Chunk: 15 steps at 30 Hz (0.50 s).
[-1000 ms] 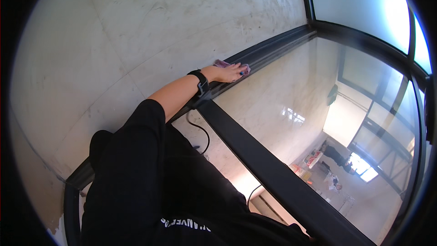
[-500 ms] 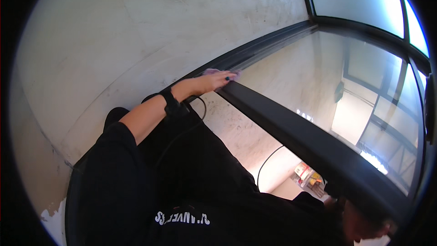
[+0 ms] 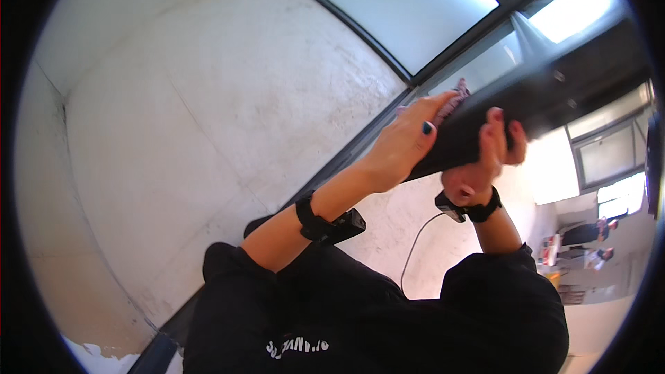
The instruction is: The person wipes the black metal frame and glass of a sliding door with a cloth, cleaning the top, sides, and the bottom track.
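My left hand (image 3: 405, 140) is closed on a crumpled purple cloth (image 3: 454, 100), pressing it against the upper side of a wide dark frame bar (image 3: 554, 90). Part of the cloth is hidden under the fingers. On the near side of the same bar, my right hand (image 3: 481, 163) is raised with its fingers stretched up and apart. Those fingertips overlap the bar's dark face; whether they touch it I cannot tell. Black straps with small black boxes circle both wrists.
A scuffed pale wall (image 3: 187, 97) fills the left side. Frosted panes (image 3: 388, 7) in dark frames stand at the top. A thin cable (image 3: 413, 249) hangs by my right wrist. Two people (image 3: 589, 235) are in the background at the far right.
My left hand with the cloth has moved right and up in the picture. The right hand has come up into clear view beside the bar. The whole view has turned.
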{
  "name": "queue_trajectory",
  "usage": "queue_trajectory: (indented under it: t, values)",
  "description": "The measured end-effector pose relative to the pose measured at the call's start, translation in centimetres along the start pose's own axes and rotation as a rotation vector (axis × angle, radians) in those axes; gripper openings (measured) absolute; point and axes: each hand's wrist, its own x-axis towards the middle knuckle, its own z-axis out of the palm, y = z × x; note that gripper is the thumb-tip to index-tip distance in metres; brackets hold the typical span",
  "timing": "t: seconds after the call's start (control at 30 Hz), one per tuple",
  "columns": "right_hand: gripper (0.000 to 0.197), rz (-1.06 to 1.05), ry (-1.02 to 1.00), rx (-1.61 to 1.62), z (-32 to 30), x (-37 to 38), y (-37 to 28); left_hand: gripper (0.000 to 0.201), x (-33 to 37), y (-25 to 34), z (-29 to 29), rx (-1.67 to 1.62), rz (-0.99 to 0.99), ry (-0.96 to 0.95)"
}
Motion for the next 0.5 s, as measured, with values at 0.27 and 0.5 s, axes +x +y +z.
queue_trajectory:
  t: [0.27,0.5]
  values:
    - [0.062,0.015,0.414,0.319,1.7,-1.6,2.1,0.071,6.4,4.8,4.1,-0.065,0.083,0.064]
    - [0.058,0.266,0.592,0.445,-2.1,-3.4,-0.8,0.053,10.2,10.0,5.3,0.155,0.296,0.233]
